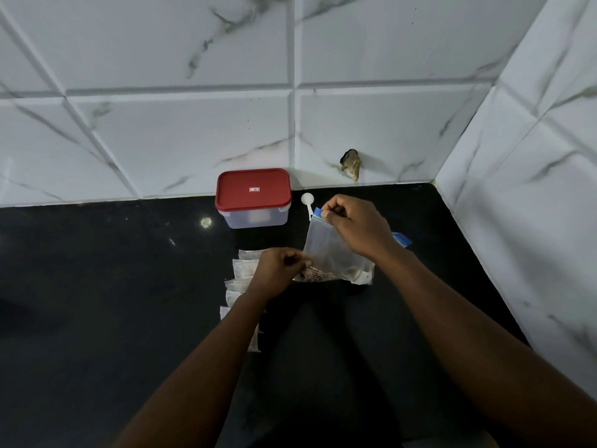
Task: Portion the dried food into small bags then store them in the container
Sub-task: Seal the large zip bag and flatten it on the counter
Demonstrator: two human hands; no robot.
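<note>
Centre frame, your right hand (355, 227) pinches the blue top strip of one clear zip bag (326, 250). Your left hand (277, 273), fingers curled, pinches its lower left edge, where the dried food (318, 275) sits. One red-lidded container (258, 218) and one white spoon (307, 202) lie above. At least five small bags (240, 270) fan out under your left wrist.

The handle of the white spoon (307, 199) is hidden behind the right fingers (334, 206) and the top of the clear bag (326, 244) pinched by them. A blue strip (403, 239) is half covered by the right arm (436, 302). The row of small bags (245, 270) is partly hidden under the left fingers (292, 257) and the left arm (226, 334). The print (318, 274) near the left fingers is too small to be read, as is the label (254, 189) on the red lid (271, 185) beyond them. Both arms are cut off at the bottom edge.
</note>
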